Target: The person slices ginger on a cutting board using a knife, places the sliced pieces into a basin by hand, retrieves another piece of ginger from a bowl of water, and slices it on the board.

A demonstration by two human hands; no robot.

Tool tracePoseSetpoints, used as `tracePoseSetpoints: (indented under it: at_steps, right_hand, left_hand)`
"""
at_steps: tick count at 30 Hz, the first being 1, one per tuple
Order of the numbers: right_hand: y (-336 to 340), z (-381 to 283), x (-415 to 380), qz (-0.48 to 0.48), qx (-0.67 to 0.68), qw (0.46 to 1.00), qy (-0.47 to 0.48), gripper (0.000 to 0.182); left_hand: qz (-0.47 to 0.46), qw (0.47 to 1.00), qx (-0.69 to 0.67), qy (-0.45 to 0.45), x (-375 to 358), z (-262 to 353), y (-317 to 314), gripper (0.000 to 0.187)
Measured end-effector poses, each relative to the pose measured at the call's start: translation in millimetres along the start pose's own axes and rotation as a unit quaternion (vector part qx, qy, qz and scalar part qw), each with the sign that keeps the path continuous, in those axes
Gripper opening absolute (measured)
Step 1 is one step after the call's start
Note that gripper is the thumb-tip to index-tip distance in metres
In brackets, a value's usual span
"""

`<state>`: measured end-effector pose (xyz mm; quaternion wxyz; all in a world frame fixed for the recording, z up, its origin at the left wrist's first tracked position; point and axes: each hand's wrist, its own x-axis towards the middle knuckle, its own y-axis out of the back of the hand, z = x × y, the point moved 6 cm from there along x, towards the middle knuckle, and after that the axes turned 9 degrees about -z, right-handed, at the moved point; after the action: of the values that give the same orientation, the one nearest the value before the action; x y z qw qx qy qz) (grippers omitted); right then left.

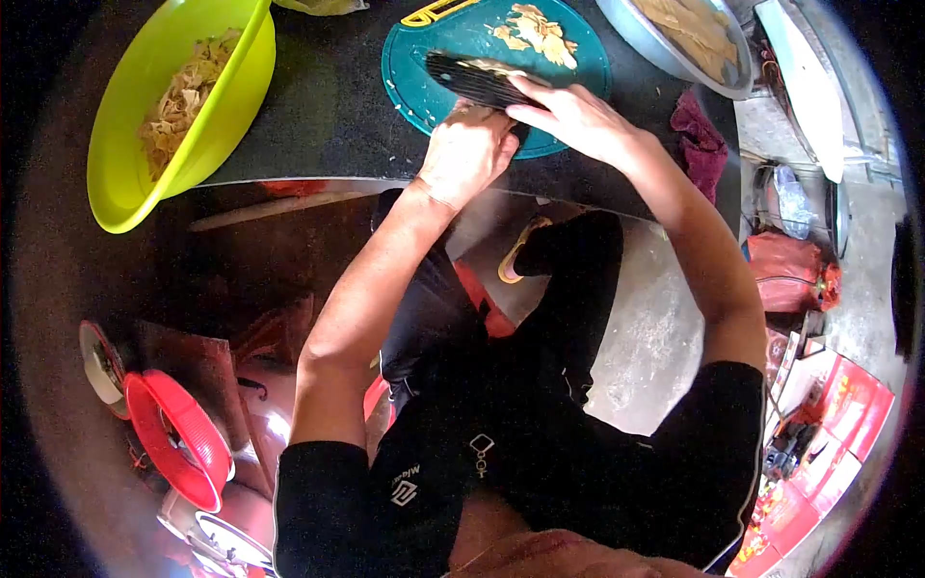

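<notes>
By the near edge of the tabletop (318, 120), the closed left hand (462, 154) grips a knife (477, 85) over the cutting board (409, 60), the half-open right hand (588, 120) touching its blade.

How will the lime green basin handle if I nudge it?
The basin looks like smooth plastic, so it's probably fairly stiff and light for its size. Its loose pieces may slide around. It seems to overhang the table edge, so an outward push might tip it.

Both hands (464, 156) at a dark blade (477, 83), teal board (407, 60), pale slices (541, 37), lime-green basin (229, 114)
</notes>
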<state>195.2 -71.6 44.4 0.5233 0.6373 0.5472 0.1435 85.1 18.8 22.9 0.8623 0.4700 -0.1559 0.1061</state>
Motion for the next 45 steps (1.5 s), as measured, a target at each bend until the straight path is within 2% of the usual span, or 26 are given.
tracePoseSetpoints:
  at_steps: [5,9,10,12,14,15,16,18,19,20,21,22,23,24,25,29,32,34,36,37,38,39,40,41,44,45]
  right_hand:
    - [8.0,2.8,5.8,0.001,-0.014,1.000,-0.023,0.059]
    - [23.0,33.0,-5.1,0.136,0.055,0.988,0.048,0.042]
    - [22.2,44.6,-6.3,0.107,0.174,0.979,0.015,0.039]
    - [18.0,56.2,-17.4,0.044,0.401,0.914,-0.048,0.036]
    - [17.3,52.8,-27.0,0.087,0.550,0.830,-0.034,0.030]
    - [13.4,53.3,-29.8,0.081,0.630,0.772,-0.023,0.029]
    - [8.4,54.6,-30.3,0.072,0.705,0.706,-0.011,0.028]
    - [-7.2,65.2,-19.4,0.021,0.791,0.612,0.012,0.035]
    - [-10.0,59.8,-17.7,-0.015,0.828,0.557,0.058,0.037]
    - [-12.7,53.5,-16.7,-0.051,0.859,0.498,0.105,0.039]
    - [-19.4,51.1,-9.6,-0.099,0.887,0.425,0.150,0.042]
    - [-15.1,36.5,-12.9,-0.071,0.901,0.404,0.140,0.043]
    - [-17.4,29.9,-11.7,-0.085,0.903,0.393,0.149,0.044]
    - [-23.6,30.4,-8.4,-0.098,0.906,0.381,0.156,0.044]
    - [-29.3,27.9,-5.4,-0.150,0.886,0.386,0.210,0.044]
    - [-50.7,53.9,-13.4,-0.006,0.900,0.431,0.067,0.035]
    - [-50.1,66.7,-34.7,0.021,0.884,0.466,0.034,0.035]
    - [-54.9,87.1,-49.4,0.032,0.877,0.479,0.031,0.035]
    - [-51.0,95.5,-76.8,0.104,0.808,0.579,-0.021,0.036]
    - [-54.8,97.4,-86.2,0.097,0.803,0.588,-0.007,0.034]
    - [-59.0,100.0,-97.4,0.122,0.800,0.587,-0.017,0.034]
    - [-55.9,92.5,-109.5,0.146,0.796,0.587,-0.026,0.033]
    - [-53.6,87.9,-118.6,0.171,0.790,0.587,-0.032,0.032]
    - [-52.7,88.4,-126.1,0.209,0.775,0.595,-0.032,0.031]
    - [-44.8,86.2,-143.5,0.305,0.734,0.607,-0.014,0.031]
    - [-44.7,89.6,-146.2,0.322,0.726,0.607,-0.020,0.033]
  left_hand:
    - [0.009,1.000,0.003,-0.006,1.5,4.6,2.2,0.032]
    - [0.013,0.999,0.032,-0.017,5.6,9.4,8.0,0.040]
    - [0.005,0.999,0.031,-0.007,6.1,11.4,7.8,0.041]
    - [0.042,0.998,-0.039,-0.006,5.2,16.0,17.7,0.035]
    - [0.096,0.983,-0.158,-0.012,9.0,20.5,42.9,0.032]
    - [0.121,0.971,-0.194,0.070,5.2,-8.7,31.9,0.029]
    - [0.151,0.895,-0.374,0.189,10.7,-19.4,30.2,0.035]
    - [0.241,0.713,-0.630,0.193,30.1,-31.1,19.3,0.041]
    - [0.252,0.638,-0.694,0.219,40.7,-28.6,11.1,0.059]
    - [0.198,0.509,-0.792,0.275,52.9,-23.7,-2.2,0.070]
    - [0.163,0.429,-0.850,0.259,66.1,-20.4,-14.8,0.073]
    - [0.125,0.345,-0.899,0.241,76.1,-23.7,-32.3,0.077]
    - [-0.065,0.155,-0.985,-0.045,90.2,-16.2,-36.8,0.082]
    - [0.117,0.344,-0.913,0.183,95.0,5.4,-24.4,0.086]
    - [0.118,0.354,-0.910,0.182,98.9,1.6,-29.8,0.086]
    - [0.093,0.345,-0.918,0.170,107.5,-7.6,-46.8,0.076]
    - [-0.010,0.078,-0.995,-0.063,114.1,-36.9,-63.1,0.075]
    - [0.183,0.194,-0.959,0.096,113.8,-27.9,-35.2,0.068]
    - [0.166,0.236,-0.955,0.068,123.4,-53.4,-24.5,0.065]
    - [0.213,0.404,-0.885,0.095,130.8,-59.1,-19.0,0.062]
    - [0.192,0.646,-0.727,0.128,138.3,-56.1,-13.2,0.057]
    - [0.106,0.871,-0.452,0.163,139.0,-52.4,-11.8,0.056]
    - [0.008,0.979,-0.114,0.171,139.4,-48.7,-13.4,0.056]
    - [-0.088,0.954,0.240,0.154,141.0,-44.6,-22.9,0.056]
    - [0.039,0.995,-0.025,0.086,132.7,-10.0,-16.4,0.046]
    - [0.043,0.998,-0.043,0.020,123.7,27.1,-16.2,0.046]
